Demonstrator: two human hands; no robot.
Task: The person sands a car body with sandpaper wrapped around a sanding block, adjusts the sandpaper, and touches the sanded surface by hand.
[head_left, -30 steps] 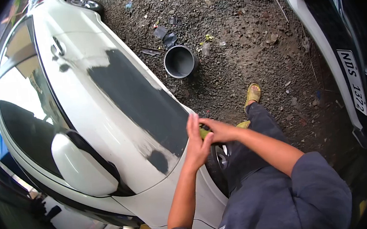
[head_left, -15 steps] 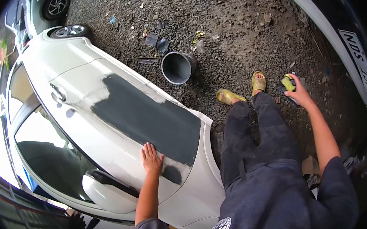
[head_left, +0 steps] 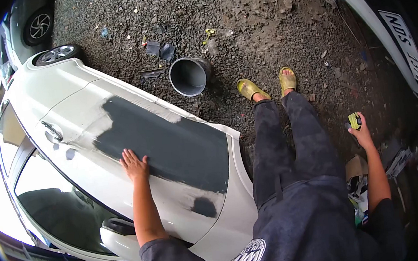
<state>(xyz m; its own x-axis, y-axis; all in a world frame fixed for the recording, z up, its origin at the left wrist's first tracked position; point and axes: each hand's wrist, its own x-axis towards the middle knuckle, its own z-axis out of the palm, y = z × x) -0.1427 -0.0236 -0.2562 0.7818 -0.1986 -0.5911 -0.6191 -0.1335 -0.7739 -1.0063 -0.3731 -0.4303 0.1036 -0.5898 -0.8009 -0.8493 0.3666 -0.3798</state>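
My left hand (head_left: 135, 165) lies flat with fingers spread on the white car door (head_left: 86, 151), at the edge of a dark grey patch (head_left: 170, 146). A smaller dark grey spot (head_left: 204, 207) sits lower on the same panel. Off to my right, away from the car, my right hand (head_left: 364, 134) is closed round a small yellow-green and black block (head_left: 353, 121); its exact kind is too small to make out. The door handle (head_left: 52, 131) and the side mirror (head_left: 121, 240) flank the left hand.
A dark bucket (head_left: 189, 77) stands on the gravel (head_left: 240, 33) beside the car. Another vehicle with a number plate (head_left: 403, 46) is at the right edge. A cardboard box (head_left: 356, 167) and litter lie by my right arm. A grey car (head_left: 31, 26) stands at top left.
My left hand has slid along the door towards the handle, away from the small grey spot. My right hand, still holding the block, has moved lower and farther right. The view has shifted.
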